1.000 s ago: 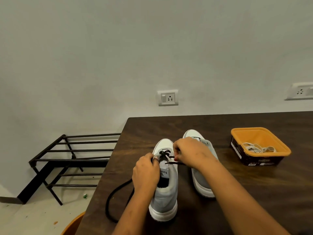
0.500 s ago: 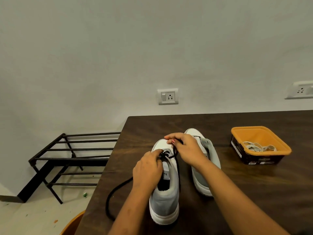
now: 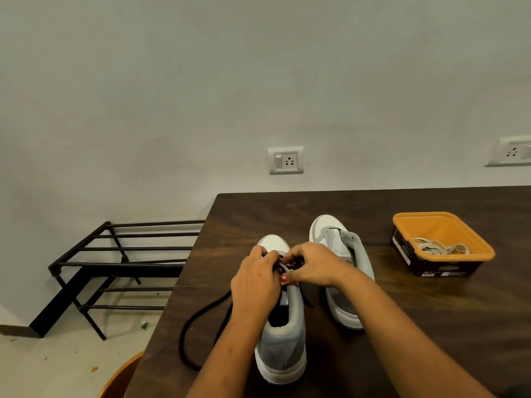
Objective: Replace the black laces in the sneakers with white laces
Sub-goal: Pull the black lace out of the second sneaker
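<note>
The dark wooden table [image 3: 373, 326] holds two grey sneakers. The right hand [image 3: 317, 265] has dropped back to meet the left hand [image 3: 258, 285], both pinching the black lace [image 3: 198, 320] near the toe. White laces [image 3: 441, 248] wait at two o'clock. Unlacing is nearly done.

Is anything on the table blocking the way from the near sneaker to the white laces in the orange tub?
Yes: the second sneaker stands between the near sneaker and the orange tub holding the white laces.
</note>
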`<state>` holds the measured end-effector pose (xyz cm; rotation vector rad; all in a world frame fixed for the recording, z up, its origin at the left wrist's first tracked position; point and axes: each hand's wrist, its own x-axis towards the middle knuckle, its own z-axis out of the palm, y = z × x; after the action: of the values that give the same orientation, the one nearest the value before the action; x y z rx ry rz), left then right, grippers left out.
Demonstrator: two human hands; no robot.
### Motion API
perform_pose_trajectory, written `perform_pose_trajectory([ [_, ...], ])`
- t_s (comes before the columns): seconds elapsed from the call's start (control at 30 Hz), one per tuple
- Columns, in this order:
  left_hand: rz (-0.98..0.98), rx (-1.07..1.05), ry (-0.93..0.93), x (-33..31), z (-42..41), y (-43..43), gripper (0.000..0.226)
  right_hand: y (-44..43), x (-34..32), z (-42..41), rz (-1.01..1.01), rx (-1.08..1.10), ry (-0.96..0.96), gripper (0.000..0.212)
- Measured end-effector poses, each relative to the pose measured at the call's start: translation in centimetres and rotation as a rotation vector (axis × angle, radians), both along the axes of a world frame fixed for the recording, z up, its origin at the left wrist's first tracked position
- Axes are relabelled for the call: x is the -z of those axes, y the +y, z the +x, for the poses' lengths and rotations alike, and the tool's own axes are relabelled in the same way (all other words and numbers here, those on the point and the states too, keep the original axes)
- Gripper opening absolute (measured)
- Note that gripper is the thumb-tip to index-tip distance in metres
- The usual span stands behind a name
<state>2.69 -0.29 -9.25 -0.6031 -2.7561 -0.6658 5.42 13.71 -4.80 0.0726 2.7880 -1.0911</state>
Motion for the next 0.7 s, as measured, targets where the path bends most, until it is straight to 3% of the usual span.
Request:
perform_pose_trajectory([
  [0.07, 0.077, -0.018, -0.044, 0.0, 0.0, -0.2, 0.017, -0.1, 0.3, 0.0, 0.006, 0.018, 0.001, 0.041],
  [0.23, 0.406, -0.147, -0.239, 0.4, -0.3, 0.0, 0.019, -0.9, 1.3, 0.2, 0.079, 0.118, 0.13, 0.023],
  [0.37, 1.131, -0.172, -0.749, -0.9, -0.3, 0.4, 0.027, -2.1, 3.4, 1.0, 0.254, 0.164, 0.31, 0.025],
  [0.47, 1.397, -0.173, -0.953, -1.9, 0.1, 0.3, 0.028, -2.2, 4.1, 1.2, 0.244, 0.209, 0.356, 0.027],
  [0.6, 1.371, -0.096, -0.993, -1.9, 0.1, -0.1, 0.028, -2.1, 4.2, 1.2, 0.242, 0.222, 0.362, 0.028],
  [0.7, 0.996, -0.002, -0.78, -1.9, -1.0, -0.8, 0.029, -2.2, 4.5, 1.4, 0.277, 0.239, 0.375, 0.026],
])
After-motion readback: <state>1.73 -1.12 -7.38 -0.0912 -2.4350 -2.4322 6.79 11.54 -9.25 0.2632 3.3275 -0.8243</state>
